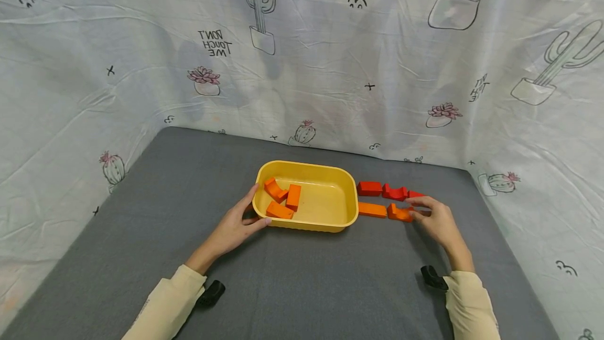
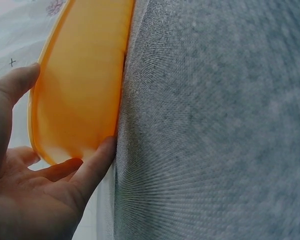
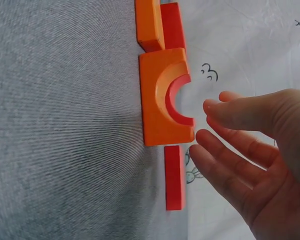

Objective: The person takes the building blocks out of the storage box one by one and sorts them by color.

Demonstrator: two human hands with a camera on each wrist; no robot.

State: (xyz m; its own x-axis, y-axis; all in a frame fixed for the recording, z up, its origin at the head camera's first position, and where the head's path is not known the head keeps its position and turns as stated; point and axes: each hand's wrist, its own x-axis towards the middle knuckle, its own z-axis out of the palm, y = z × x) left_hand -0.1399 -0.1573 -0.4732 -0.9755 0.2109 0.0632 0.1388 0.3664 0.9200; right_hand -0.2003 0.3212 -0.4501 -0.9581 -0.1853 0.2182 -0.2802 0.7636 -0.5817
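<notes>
A yellow plastic tray [image 1: 325, 201] stands on the grey cloth with several orange blocks [image 1: 280, 210] in its left half. At its left end my left hand [image 1: 231, 229] grips it, thumb on the front rim and fingers around the corner. In the left wrist view the fingertips meet the tray's outer wall [image 2: 82, 90]. To the right, my right hand [image 1: 441, 222] hovers at an orange block with a curved notch [image 3: 150, 100]. Its fingers are loosely bent, with nothing between them. The notch opens upward, and a red curved block [image 3: 172, 100] shows through it.
Right of the tray, an orange rectangular block [image 1: 372, 209] lies in line with the notched one. Behind them runs a row of red blocks [image 1: 370, 188], its right end partly covered by my right hand. A patterned white curtain [image 1: 321, 67] borders the grey table [image 1: 306, 287].
</notes>
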